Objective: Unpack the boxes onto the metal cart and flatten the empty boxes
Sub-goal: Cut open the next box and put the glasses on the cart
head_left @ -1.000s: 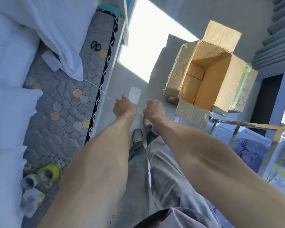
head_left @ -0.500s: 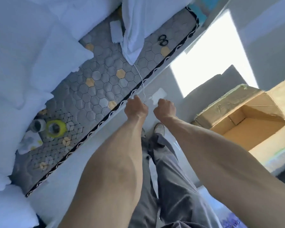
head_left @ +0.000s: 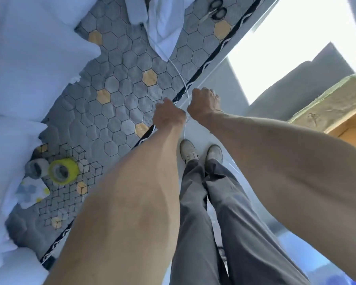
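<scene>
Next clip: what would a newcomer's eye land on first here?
Two bare forearms fill the middle, the left hand and right hand curled side by side around a thin white cord at the hexagon-patterned mattress edge. A yellow-green tape roll lies lower left; the open cardboard box sits right.

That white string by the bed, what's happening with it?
A person stands beside the mattress with both fists close together on a thin white cord that runs up to the white bedding. The left hand and right hand each seem to grip it. The open cardboard box sits untouched at the right.
</scene>
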Tool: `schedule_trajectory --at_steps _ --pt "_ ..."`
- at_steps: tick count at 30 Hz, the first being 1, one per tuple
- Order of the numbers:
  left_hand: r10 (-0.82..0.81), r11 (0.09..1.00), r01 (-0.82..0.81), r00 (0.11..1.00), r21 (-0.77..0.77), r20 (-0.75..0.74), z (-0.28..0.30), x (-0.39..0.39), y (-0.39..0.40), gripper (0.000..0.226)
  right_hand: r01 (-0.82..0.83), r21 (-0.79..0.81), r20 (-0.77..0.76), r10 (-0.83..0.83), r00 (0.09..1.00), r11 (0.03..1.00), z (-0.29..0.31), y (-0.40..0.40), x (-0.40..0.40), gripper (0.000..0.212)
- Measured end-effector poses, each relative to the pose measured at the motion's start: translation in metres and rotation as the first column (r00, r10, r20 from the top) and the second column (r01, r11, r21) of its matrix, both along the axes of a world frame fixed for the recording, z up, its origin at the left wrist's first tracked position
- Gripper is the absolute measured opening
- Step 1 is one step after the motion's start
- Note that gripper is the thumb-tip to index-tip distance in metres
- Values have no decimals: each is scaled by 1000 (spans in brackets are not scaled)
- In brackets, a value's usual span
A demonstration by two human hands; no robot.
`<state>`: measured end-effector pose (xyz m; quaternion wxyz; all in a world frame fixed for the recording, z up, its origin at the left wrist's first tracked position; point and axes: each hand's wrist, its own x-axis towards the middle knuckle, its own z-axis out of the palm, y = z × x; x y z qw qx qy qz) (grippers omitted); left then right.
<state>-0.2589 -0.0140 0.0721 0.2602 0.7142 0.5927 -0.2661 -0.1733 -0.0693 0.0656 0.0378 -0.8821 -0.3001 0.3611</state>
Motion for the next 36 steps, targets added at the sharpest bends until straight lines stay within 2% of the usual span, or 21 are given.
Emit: schedule_trajectory --at_steps 10,21,25,32,36 --pt "-151 988 150 988 32 20 -45 47 24 39 146 -70 58 -143 988 987 -49 -2 49 21" --pt "-151 985 145 986 94 64 -78 152 59 31 230 -18 74 -228 971 973 -89 32 141 36" --pt "-187 971 168 977 171 104 -81 206 84 32 240 22 92 -241 966 971 -96 42 177 38" --pt "-425 888 399 902 227 75 -103 278 110 44 314 37 112 -316 942 949 -115 42 232 47" --pt "-448 885 448 894 125 -28 -119 301 98 60 363 36 104 -365 925 931 -122 37 241 46"
